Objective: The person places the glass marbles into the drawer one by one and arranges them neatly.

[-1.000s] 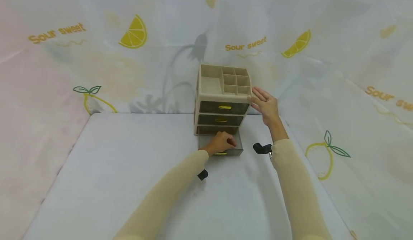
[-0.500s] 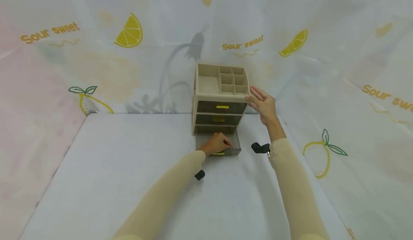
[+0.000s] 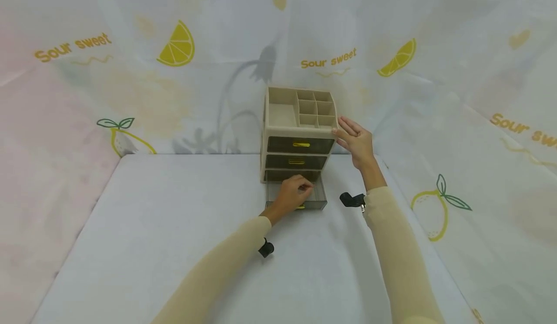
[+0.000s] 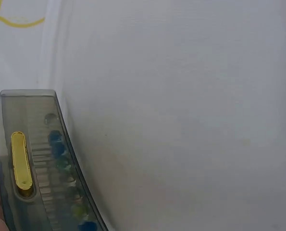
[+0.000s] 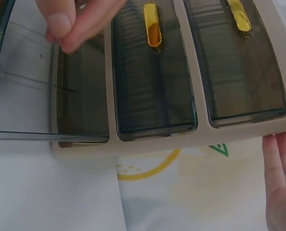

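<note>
A beige drawer organizer has its bottom drawer pulled out. The drawer is see-through grey with a gold handle. My left hand is over this drawer, fingers curled and thumb against the fingertips; nothing shows between them in the right wrist view. Several small round beads, blue, green and clear, show through the drawer front in the left wrist view. A tiny clear bead lies in the drawer. My right hand rests with fairly straight fingers against the organizer's upper right side.
Two upper drawers, the top one and the middle one, are closed. Divided compartments form the organizer's top. It stands on a white table before a lemon-printed cloth backdrop.
My left hand has lifted slightly and drawn back to the left, its fingers now more curled and turned upward. My right hand and the organizer keep their places.
</note>
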Motion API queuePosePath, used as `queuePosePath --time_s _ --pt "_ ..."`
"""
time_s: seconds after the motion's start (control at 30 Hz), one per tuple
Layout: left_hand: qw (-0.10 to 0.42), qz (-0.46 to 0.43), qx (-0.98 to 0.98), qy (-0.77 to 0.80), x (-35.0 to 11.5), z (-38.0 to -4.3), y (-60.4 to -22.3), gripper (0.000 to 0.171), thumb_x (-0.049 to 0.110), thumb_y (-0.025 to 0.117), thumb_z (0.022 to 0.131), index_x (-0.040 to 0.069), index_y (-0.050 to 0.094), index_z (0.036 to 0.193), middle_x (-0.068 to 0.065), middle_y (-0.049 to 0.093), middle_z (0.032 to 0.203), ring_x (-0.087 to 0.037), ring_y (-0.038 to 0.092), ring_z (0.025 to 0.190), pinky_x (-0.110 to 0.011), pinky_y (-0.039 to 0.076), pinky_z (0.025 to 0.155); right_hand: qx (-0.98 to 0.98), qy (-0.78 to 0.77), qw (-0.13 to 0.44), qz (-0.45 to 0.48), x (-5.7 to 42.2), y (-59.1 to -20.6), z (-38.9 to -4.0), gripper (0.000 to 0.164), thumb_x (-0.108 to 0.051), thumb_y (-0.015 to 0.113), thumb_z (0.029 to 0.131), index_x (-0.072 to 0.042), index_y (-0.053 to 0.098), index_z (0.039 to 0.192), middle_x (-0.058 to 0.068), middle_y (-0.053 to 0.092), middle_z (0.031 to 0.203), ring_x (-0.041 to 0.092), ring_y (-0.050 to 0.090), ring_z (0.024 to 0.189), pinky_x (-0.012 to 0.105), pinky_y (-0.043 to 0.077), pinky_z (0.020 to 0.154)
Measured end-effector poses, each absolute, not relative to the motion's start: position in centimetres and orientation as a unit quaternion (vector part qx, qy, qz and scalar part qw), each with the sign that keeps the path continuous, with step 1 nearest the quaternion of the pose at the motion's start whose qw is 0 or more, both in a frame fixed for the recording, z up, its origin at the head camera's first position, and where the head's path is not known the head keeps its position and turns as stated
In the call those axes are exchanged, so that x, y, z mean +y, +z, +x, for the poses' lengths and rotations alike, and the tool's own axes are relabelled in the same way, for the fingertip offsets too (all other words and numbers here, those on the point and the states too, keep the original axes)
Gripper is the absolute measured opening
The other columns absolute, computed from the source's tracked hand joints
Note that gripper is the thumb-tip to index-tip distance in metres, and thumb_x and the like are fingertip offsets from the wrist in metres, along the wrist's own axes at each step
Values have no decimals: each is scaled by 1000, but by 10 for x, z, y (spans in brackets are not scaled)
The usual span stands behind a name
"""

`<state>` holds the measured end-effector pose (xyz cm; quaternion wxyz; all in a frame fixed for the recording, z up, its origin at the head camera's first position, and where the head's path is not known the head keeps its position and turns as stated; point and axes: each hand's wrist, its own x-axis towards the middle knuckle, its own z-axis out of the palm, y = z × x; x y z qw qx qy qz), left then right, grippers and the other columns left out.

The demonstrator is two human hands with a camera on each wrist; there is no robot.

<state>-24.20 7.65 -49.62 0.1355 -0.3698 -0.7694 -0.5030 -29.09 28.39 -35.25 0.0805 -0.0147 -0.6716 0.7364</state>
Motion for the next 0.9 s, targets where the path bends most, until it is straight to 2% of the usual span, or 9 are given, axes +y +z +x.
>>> queuePosePath --time_s 0.17,0.27,0.33,0.43,0.57,0.67,0.77,0.9 --pt "173 -388 -762 -489 68 -229 -494 8 -1 70 87 -2 70 95 -7 67 91 -17 62 81 -18 53 70 -676 733 78 -11 284 -352 -290 66 -12 77 85 -5 48 143 4 53 142 20 59 118 29 52 90" --pt "155 -378 -773 -486 62 -219 -492 5 5 68 90 2 71 93 -4 68 85 -13 61 77 -19 53 66 -676 733 76 -11 285 -352 -289 66 -11 76 85 -5 47 143 4 52 142 20 58 120 28 52 89" --pt "114 -348 -789 -494 58 -213 -490 9 12 66 93 5 72 92 1 68 81 -8 60 74 -18 51 65 -673 736 73 -13 285 -352 -289 66 -11 76 85 -5 47 143 4 52 142 21 57 121 28 52 89" --pt "10 -284 -801 -526 51 -204 -486 23 23 62 96 5 73 88 2 69 74 -5 58 63 -20 48 57 -671 737 75 -12 284 -351 -290 66 -12 77 85 -4 47 143 5 52 142 22 56 122 28 52 89" --pt "-135 -212 -793 -555 43 -195 -483 38 34 57 99 1 74 88 -2 70 69 -9 53 48 -25 47 46 -673 735 76 -11 284 -351 -290 68 -13 77 85 -4 46 144 5 51 143 21 56 123 28 52 89" --pt "-221 -173 -779 -561 39 -189 -486 47 40 52 100 -2 72 94 -4 71 71 -12 53 45 -27 50 46 -674 735 75 -15 284 -352 -291 68 -14 77 85 -5 46 144 4 51 143 20 57 122 27 52 89" --pt "-280 -145 -748 -584 39 -184 -492 52 39 43 104 -8 65 107 -9 71 75 -15 59 47 -31 55 49 -673 736 76 -19 285 -353 -290 66 -14 78 84 -6 48 143 4 51 143 19 57 121 27 53 87" --pt "-321 -97 -681 -651 42 -181 -502 50 31 32 107 -14 46 126 -19 71 84 -24 69 60 -39 59 57 -676 733 76 -18 283 -354 -289 66 -14 78 84 -7 49 143 5 51 143 19 58 120 27 53 88"
